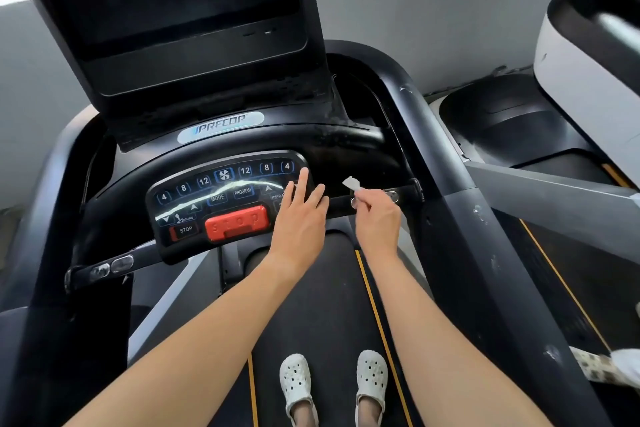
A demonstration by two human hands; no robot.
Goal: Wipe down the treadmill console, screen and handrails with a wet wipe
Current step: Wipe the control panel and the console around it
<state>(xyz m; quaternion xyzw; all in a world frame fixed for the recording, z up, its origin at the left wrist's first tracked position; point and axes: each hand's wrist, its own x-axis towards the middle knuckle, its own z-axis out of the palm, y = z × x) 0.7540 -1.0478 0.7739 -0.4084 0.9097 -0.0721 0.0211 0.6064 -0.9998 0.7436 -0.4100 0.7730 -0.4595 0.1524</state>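
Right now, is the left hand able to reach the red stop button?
Probably yes. The left hand is open at the right end of the button panel, beside the red stop button, and nothing lies between them. The right hand pinches the wipe farther right.

Silver oval badge (220, 127) reads PRECOR. Black curved keypad (194, 204) shows 4, 8, 12, MODE, PROGRAM, INCLINE, STOP. Big red bar (237, 222) says "stop".

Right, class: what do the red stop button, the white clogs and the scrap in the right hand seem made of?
Red stop button: satin moulded plastic, lettering moulded in.
White clogs: probably foam or rubber, matte with punched holes.
White scrap pinched by the right hand: thin, jagged-edged; paper, wipe or wrapper, unclear.
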